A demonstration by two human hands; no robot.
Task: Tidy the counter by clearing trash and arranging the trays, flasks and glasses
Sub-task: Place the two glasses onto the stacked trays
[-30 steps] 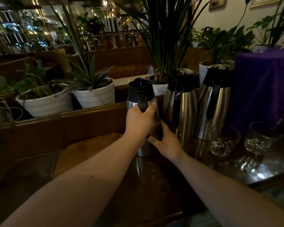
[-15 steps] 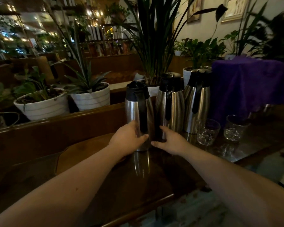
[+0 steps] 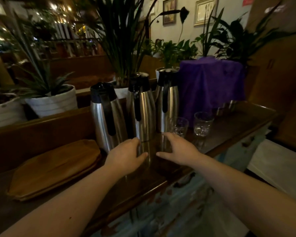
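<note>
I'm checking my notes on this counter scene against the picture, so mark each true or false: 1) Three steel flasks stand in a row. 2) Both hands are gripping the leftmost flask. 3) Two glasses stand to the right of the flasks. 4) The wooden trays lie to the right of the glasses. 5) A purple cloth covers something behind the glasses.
1) True: the left flask, middle flask and right flask stand side by side.
2) False: the left hand and right hand are open in front of the middle flask, holding nothing.
3) True: the glasses stand there.
4) False: the wooden trays lie left of the flasks.
5) True: the purple cloth.
</note>
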